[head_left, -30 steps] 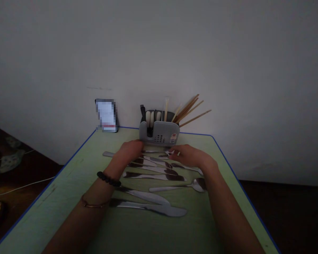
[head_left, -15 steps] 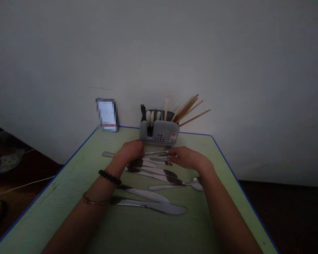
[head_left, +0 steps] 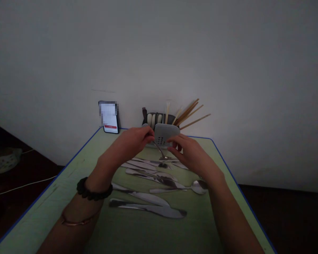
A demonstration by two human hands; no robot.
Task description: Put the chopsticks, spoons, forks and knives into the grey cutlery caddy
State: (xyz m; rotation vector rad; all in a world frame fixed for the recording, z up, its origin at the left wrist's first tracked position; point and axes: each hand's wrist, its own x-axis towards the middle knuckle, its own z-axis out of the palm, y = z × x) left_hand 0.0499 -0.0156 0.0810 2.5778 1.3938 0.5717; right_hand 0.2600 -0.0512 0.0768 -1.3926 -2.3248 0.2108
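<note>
Silver metal, probably light, stiff, slick: pinching a slender, silver metal utensil (head_left: pixel 159 150) with left hand (head_left: pixel 135 141) by its handle (head_left: pixel 156 144), probably best; curling right hand (head_left: pixel 190 151) loosely around nothing visible.

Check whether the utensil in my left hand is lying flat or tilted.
Tilted: the utensil slopes down from your left hand toward the table. I can't tell whether its lower end touches anything.
</note>
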